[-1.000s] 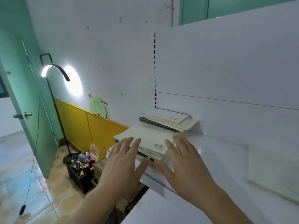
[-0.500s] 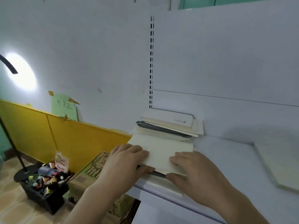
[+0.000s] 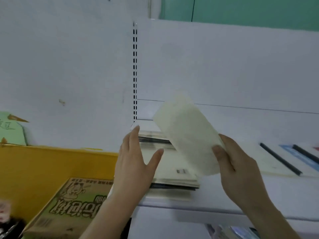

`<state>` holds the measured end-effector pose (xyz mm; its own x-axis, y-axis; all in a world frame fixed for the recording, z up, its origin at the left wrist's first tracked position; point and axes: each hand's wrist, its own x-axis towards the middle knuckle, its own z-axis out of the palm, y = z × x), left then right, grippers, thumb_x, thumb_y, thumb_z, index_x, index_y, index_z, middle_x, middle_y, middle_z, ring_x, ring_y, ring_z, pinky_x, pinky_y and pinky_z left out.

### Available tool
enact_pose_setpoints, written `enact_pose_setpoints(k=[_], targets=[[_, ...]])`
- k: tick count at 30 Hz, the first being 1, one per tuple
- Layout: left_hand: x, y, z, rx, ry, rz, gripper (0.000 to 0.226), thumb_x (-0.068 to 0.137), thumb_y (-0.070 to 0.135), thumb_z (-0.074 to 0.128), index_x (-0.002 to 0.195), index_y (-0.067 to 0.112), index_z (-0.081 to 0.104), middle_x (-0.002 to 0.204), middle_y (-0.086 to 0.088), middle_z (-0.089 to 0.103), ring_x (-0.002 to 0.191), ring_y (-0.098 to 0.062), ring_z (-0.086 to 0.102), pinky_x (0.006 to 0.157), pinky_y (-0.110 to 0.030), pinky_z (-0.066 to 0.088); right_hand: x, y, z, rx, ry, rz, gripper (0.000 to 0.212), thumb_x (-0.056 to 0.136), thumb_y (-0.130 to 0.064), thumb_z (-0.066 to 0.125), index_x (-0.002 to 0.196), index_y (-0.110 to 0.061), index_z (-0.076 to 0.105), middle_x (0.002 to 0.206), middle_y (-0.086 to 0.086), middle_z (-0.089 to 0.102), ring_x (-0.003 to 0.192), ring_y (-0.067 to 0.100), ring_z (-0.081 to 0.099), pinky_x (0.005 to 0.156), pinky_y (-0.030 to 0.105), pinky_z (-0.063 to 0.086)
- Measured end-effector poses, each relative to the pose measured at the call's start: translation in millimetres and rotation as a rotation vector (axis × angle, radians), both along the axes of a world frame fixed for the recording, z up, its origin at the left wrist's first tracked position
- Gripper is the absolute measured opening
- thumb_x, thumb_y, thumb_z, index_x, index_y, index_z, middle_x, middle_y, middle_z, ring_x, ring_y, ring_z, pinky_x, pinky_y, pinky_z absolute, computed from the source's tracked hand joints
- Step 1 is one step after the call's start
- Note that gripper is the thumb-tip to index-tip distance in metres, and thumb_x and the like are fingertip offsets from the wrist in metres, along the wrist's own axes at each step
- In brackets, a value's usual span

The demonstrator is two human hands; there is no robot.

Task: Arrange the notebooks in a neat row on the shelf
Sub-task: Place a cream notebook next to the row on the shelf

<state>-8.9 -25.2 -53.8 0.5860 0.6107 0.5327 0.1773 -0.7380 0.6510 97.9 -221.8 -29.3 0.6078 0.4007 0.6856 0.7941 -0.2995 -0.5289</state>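
Observation:
A cream notebook (image 3: 187, 133) is lifted and tilted above the left end of the white shelf (image 3: 224, 202). My right hand (image 3: 236, 168) grips its lower right corner, thumb on the cover. Under it lies a stack of cream and dark-edged notebooks (image 3: 172, 171), with a second stack (image 3: 153, 137) behind it against the back panel. My left hand (image 3: 134, 166) rests with straight fingers along the left side of the stacks. More notebooks (image 3: 283, 161) with dark spines lie flat further right on the shelf.
A slotted upright (image 3: 135, 71) marks the shelf's left end. Left of the shelf stands a yellow panel (image 3: 51, 169). A printed cardboard box (image 3: 72, 206) sits below. Items show on a lower shelf (image 3: 233, 232).
My right hand has taken the top cream notebook off the front stack and raised it, tilted. My left hand has shifted to the stacks' left side. The view has swung right and closer.

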Motion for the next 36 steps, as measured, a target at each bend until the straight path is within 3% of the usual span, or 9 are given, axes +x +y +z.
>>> enact_pose_setpoints(k=[6, 10, 15, 21, 25, 27, 30, 34, 36], targets=[[18.4, -19.1, 14.6, -0.465, 0.015, -0.342, 0.049, 0.089, 0.061, 0.05, 0.13, 0.035, 0.048, 0.118, 0.02, 0.065, 0.102, 0.006, 0.061, 0.082, -0.014, 0.05, -8.2, 8.3, 17.1, 0.33, 0.429, 0.184, 0.021, 0.099, -0.033, 0.045, 0.104, -0.039, 0.065, 0.098, -0.022, 0.068, 0.09, -0.002, 0.063, 0.081, 0.034, 0.05], [14.2, -18.1, 20.1, -0.945, -0.259, -0.553, 0.019, 0.1, 0.029, 0.053, 0.118, 0.029, 0.058, 0.107, -0.004, 0.072, 0.1, -0.023, 0.07, 0.08, -0.046, 0.059, -8.5, 17.9, 15.3, 0.295, 0.507, 0.264, 0.024, 0.1, -0.037, 0.04, 0.1, -0.036, 0.065, 0.094, -0.023, 0.068, 0.087, -0.005, 0.063, 0.077, 0.019, 0.049], [3.1, 10.5, 21.1, -0.639, -0.387, -0.295, 0.021, 0.101, 0.031, 0.051, 0.108, 0.05, 0.056, 0.097, -0.011, 0.071, 0.094, -0.039, 0.067, 0.083, -0.063, 0.054, 15.2, 27.8, -14.3, -0.003, 0.422, 0.291, 0.031, 0.1, -0.047, 0.029, 0.123, -0.051, 0.05, 0.113, -0.049, 0.051, 0.109, -0.028, 0.041, 0.086, -0.002, 0.034], [-11.4, 27.9, 8.5, -0.654, -0.421, -0.13, 0.021, 0.102, 0.029, 0.05, 0.103, 0.05, 0.054, 0.093, -0.005, 0.071, 0.092, -0.032, 0.066, 0.081, -0.053, 0.057, 32.2, 38.9, -60.8, -0.8, -0.066, 0.217, 0.077, 0.086, -0.072, 0.007, 0.149, -0.032, 0.026, 0.153, -0.021, 0.014, 0.144, 0.002, 0.006, 0.119, 0.03, 0.007], [-14.7, 32.7, 0.7, -0.657, -0.441, -0.063, 0.021, 0.103, 0.028, 0.049, 0.106, 0.048, 0.051, 0.091, 0.01, 0.072, 0.09, -0.019, 0.067, 0.076, -0.043, 0.058, 26.7, 37.6, -44.4, -0.716, -0.293, 0.211, 0.068, 0.095, -0.064, 0.009, 0.111, -0.035, 0.068, 0.114, -0.019, 0.065, 0.101, 0.004, 0.063, 0.09, 0.021, 0.05], [-15.7, 31.1, 3.0, -0.636, -0.419, -0.051, 0.02, 0.103, 0.028, 0.047, 0.111, 0.047, 0.051, 0.093, 0.01, 0.072, 0.089, -0.018, 0.067, 0.076, -0.045, 0.059, 26.5, 32.2, -34.4, -0.63, -0.326, 0.19, 0.065, 0.097, -0.061, 0.01, 0.098, -0.04, 0.071, 0.094, -0.023, 0.069, 0.078, 0.002, 0.065, 0.069, 0.017, 0.055], [-16.3, 31.0, 9.1, -0.529, -0.363, -0.042, 0.026, 0.104, 0.028, 0.045, 0.127, 0.04, 0.047, 0.096, 0.012, 0.07, 0.081, -0.007, 0.067, 0.07, -0.037, 0.06, 33.1, 17.4, -17.0, -0.571, -0.286, 0.168, 0.062, 0.089, -0.072, 0.009, 0.11, -0.045, 0.061, 0.096, -0.022, 0.069, 0.084, 0.008, 0.066, 0.072, 0.029, 0.055], [-14.8, 35.0, 15.8, -0.389, -0.302, -0.06, 0.027, 0.104, 0.026, 0.043, 0.129, 0.037, 0.047, 0.099, 0.018, 0.068, 0.08, 0.004, 0.064, 0.063, -0.022, 0.053, 44.9, -6.7, 13.6, -0.319, -0.309, 0.044, 0.034, 0.095, -0.06, 0.023, 0.105, -0.042, 0.05, 0.058, -0.02, 0.055, 0.063, -0.002, 0.058, 0.05, 0.01, 0.04], [-13.2, 33.0, 15.8, -0.442, -0.317, -0.08, 0.026, 0.104, 0.026, 0.044, 0.127, 0.037, 0.049, 0.098, 0.015, 0.07, 0.081, 0.0, 0.067, 0.068, -0.028, 0.057, 44.5, -17.5, 24.3, -0.18, -0.205, 0.036, 0.025, 0.097, -0.054, 0.032, 0.102, -0.042, 0.053, 0.066, -0.017, 0.061, 0.065, -0.002, 0.058, 0.051, 0.012, 0.041]])
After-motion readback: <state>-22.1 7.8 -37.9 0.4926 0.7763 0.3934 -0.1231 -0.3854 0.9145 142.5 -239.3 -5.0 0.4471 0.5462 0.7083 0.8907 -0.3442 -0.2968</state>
